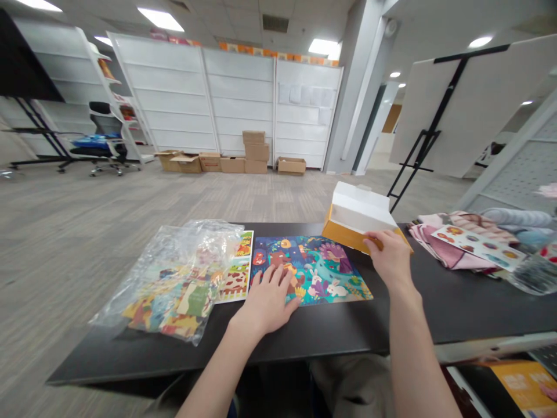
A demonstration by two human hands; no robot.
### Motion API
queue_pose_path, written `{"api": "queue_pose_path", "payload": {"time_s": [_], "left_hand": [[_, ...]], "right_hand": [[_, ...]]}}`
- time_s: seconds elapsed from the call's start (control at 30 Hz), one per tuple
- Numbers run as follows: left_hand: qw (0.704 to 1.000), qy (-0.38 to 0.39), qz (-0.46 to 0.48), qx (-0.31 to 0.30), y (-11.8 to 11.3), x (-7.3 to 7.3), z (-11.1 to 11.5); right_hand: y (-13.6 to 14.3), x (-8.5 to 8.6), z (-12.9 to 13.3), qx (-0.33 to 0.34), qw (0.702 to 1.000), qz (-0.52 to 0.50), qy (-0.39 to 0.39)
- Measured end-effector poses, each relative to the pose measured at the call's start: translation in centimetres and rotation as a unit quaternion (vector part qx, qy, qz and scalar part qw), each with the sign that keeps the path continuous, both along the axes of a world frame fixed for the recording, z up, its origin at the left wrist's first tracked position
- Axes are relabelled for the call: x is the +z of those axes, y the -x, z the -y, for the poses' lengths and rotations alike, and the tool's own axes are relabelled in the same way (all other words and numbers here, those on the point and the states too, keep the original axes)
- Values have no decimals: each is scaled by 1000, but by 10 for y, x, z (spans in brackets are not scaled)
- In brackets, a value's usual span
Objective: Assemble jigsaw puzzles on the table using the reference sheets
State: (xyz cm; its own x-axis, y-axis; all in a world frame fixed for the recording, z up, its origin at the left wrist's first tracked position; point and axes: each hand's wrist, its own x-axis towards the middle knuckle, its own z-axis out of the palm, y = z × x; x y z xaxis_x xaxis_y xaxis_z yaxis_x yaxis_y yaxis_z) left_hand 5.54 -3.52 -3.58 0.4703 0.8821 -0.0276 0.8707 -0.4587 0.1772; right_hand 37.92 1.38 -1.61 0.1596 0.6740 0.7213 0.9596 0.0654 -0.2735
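Under the left hand's fingers [270, 280], part of the illustrated animal picture [322, 284] is hidden, and beyond their left side the clear plastic bag [174, 273] overlaps the farm-scene sheet [238, 273], its printed pieces too blurred by creases and glare to make out. The white-and-yellow box [359, 217] covers the picture's far corner beside the right hand's fingers [378, 238], its contents too unclear to tell; well right of them, the frame's edge cuts off the keyboard [546, 355].

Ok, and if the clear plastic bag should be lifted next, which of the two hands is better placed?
Probably the left hand: it rests on the colourful picture, close to the clear plastic bag, and grips nothing. The right hand holds the open box, farther from the bag.
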Motion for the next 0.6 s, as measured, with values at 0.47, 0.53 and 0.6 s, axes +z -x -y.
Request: {"api": "queue_pose_path", "payload": {"time_s": [0.47, 0.53, 0.6], "left_hand": [[997, 57, -6, -46, -7, 32, 50], [997, 61, -9, -48, -7, 34, 52], [997, 61, -12, -47, -8, 36, 53]], "right_hand": [[83, 27, 6, 124, 987, 35, 100], [96, 29, 8, 140, 981, 47, 126], [105, 28, 9, 150, 976, 54, 147]]}}
